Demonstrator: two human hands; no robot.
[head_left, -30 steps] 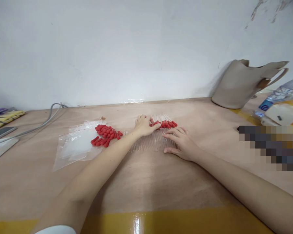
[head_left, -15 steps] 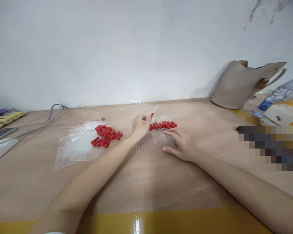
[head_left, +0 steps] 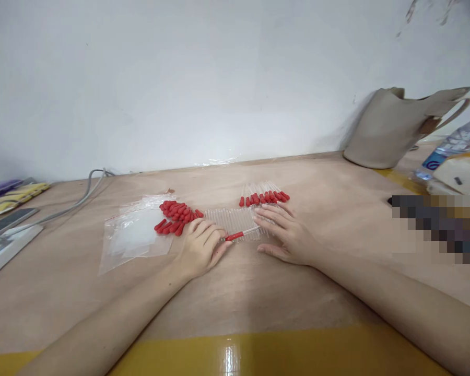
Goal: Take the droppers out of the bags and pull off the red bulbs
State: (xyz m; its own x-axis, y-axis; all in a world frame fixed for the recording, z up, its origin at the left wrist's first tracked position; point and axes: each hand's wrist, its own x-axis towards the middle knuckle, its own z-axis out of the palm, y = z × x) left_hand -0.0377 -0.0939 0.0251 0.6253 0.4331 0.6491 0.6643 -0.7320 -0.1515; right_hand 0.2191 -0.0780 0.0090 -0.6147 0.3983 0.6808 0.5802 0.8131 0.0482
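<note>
My left hand [head_left: 203, 245] is closed, pinching the end of a dropper's red rubber bulb [head_left: 235, 236]; its thin clear tube points right toward my other hand. Beneath and behind it lies a row of clear glass tubes [head_left: 227, 216], side by side on the table. Fingers apart, my right hand [head_left: 288, 230] rests at the right end of this row, its fingertips over the tubes. Just beyond that hand are several droppers with red bulbs [head_left: 264, 198], their tubes pointing toward the wall. A heap of loose red bulbs [head_left: 176, 214] sits left of the row.
Clear plastic bags [head_left: 129, 235] lie under and beside the heap of bulbs. At the far left are a phone [head_left: 13, 222], a white power strip [head_left: 18, 248] and a grey cable [head_left: 78, 201]. A beige bag [head_left: 387, 130] and a plastic bottle [head_left: 450, 146] stand at the right.
My left hand has come back from the far row of bulbed droppers and moved down and left, now holding a dropper over the clear tubes. My right hand stays at the tubes' right end.
</note>
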